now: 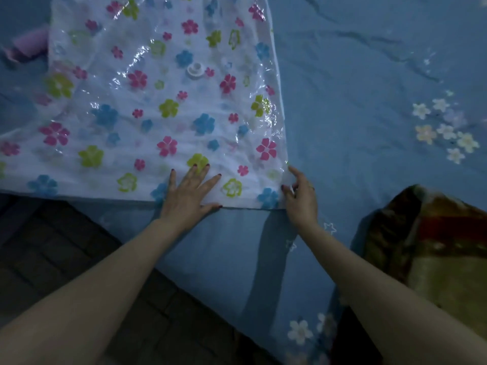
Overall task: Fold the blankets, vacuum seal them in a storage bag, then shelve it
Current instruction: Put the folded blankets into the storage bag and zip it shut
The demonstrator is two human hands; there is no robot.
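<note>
Bare forearms reaching over blue bedsheet. Left hand flat, fingers spread wide on clear flower-printed plastic storage bag near its front edge. Right hand pinching bag's right corner. White round valve mid-bag. Brown patterned blanket lying right.

I can read no text, label, brand or number anywhere in my view. The bag carries only printed flowers in pink, green and blue, and its valve shows no marking I can make out. The sheet bears only flower and star shapes, no lettering.
</note>
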